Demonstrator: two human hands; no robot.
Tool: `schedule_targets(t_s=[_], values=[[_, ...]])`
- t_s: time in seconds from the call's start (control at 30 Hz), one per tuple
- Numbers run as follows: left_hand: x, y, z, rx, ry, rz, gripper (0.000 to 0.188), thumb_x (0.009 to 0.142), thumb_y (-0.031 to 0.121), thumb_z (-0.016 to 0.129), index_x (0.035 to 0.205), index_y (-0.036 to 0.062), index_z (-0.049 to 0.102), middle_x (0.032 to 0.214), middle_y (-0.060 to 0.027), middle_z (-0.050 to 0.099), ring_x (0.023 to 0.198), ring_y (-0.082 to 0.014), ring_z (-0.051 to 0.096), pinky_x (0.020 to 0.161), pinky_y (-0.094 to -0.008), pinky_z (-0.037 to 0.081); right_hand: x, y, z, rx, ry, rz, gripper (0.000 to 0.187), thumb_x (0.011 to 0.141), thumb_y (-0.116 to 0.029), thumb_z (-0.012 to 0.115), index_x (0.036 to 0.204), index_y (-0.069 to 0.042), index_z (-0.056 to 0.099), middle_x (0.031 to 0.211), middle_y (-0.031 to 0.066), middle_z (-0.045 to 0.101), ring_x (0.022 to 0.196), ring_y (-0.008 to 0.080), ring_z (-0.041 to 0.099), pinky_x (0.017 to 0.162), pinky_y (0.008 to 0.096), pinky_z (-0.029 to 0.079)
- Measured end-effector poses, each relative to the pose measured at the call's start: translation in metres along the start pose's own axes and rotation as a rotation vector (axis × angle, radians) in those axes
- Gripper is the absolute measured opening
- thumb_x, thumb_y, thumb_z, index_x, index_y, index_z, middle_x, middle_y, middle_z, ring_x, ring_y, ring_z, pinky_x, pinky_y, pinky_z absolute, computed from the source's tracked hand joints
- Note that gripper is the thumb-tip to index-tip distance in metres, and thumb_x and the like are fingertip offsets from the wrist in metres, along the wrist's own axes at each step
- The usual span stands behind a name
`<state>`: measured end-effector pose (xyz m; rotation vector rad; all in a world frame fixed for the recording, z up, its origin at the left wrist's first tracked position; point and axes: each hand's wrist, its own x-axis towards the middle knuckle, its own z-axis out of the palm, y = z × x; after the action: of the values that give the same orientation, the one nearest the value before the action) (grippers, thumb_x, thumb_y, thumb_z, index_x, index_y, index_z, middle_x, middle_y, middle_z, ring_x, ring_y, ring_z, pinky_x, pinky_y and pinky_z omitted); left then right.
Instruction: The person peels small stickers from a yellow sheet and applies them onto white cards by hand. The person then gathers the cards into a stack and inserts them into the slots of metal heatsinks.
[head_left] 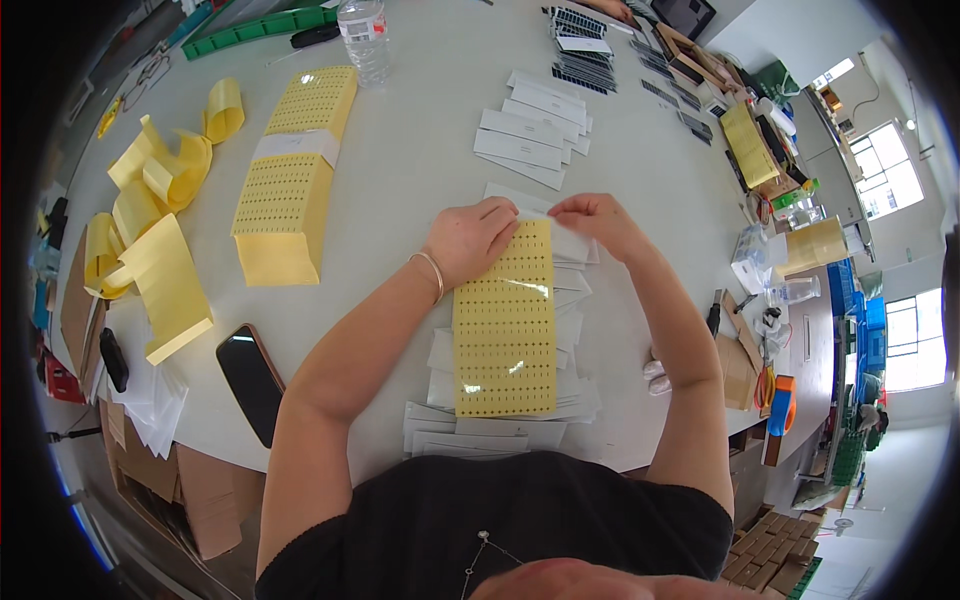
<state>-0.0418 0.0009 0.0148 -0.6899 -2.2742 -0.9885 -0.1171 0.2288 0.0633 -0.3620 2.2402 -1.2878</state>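
Observation:
A yellow sheet (503, 320) with rows of small dark marks, like a sheet of stickers, lies lengthwise before me over several white paper slips (575, 330). My left hand (472, 242) is closed at its far left corner, fingers bent over the edge. Just to the right, my right hand (602, 222) makes a pinch beside the sheet's far right corner, over a white slip. What lies between those fingertips is too small to make out. Farther off, more white slips (530, 135) overlap in a loose pile.
On the left stands a thick stack of yellow sheets (285, 185) with a white band, near curled yellow strips (165, 180) and a phone (250, 380). A water bottle (364, 40) and dark strips (582, 50) are at the back. Tape rolls (782, 405) lie at right.

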Motion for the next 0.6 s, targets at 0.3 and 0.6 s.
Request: schedule_targets(t_s=[0.3,0.6], values=[[-0.004,-0.003,0.002,0.105,-0.256,-0.082,0.014,0.090,0.022,0.053,0.085,0.0095,0.058,0.083,-0.0037,0.062,0.068,-0.0252,0.062,0.060,-0.0371,0.051,-0.014,-0.014,0.034,-0.835,0.319,-0.922,0.007,0.076,-0.011,0.071,0.082,-0.009,0.067,0.081,0.0024,0.062,0.078,0.0206,0.058,0.080,0.0335,0.044],[-0.003,-0.005,0.000,0.041,-0.253,-0.129,0.013,0.090,0.020,0.053,0.085,0.0091,0.058,0.082,-0.0037,0.062,0.072,-0.0252,0.062,0.062,-0.0374,0.051,-0.001,-0.010,0.026,-0.505,0.304,-0.675,0.003,0.082,-0.011,0.063,0.080,-0.008,0.063,0.087,0.0036,0.060,0.087,0.0249,0.056,0.089,0.0403,0.039]])
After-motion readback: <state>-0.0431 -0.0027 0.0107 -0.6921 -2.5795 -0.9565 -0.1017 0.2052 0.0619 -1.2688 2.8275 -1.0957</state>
